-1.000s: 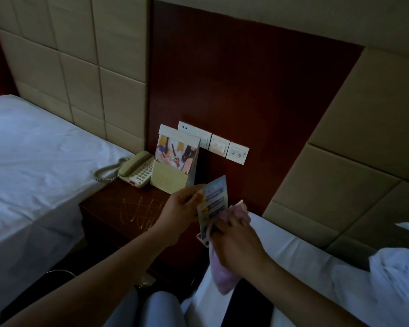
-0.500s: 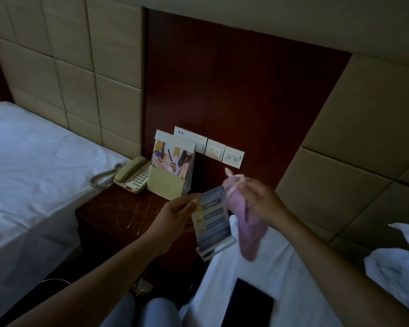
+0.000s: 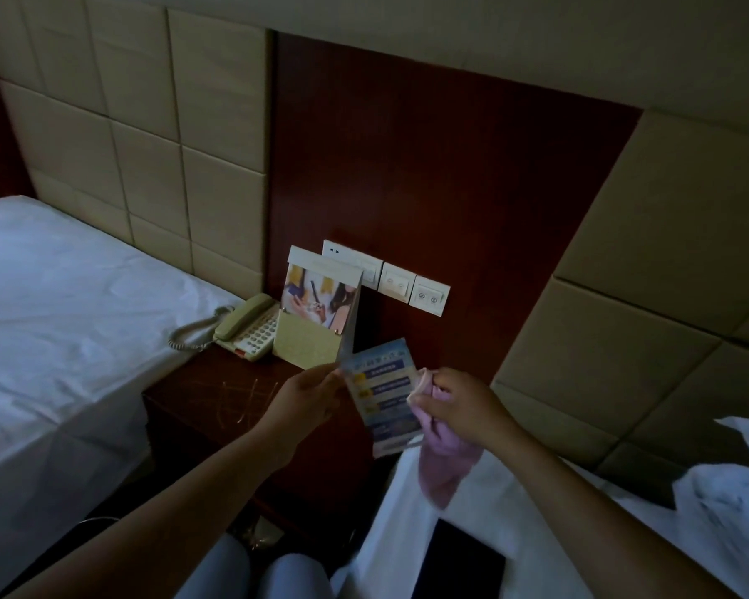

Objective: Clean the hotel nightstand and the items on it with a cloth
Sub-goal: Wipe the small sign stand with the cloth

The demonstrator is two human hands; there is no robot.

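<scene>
A dark wooden nightstand stands between two beds. At its back sit a beige telephone and a standing card holder with a picture brochure. My left hand pinches the left edge of a blue printed sign card in a clear stand, held upright above the nightstand's right edge. My right hand grips a pink cloth at the card's right edge; the cloth hangs down below the hand.
White beds lie at the left and right. A black phone rests on the right bed. Wall switches and a socket sit on the red-brown panel behind the nightstand. Padded beige headboards flank it.
My right hand lifted the cloth off the card, then brought it back down to the card's right edge. My left hand raised the card slightly and keeps hold of it.
</scene>
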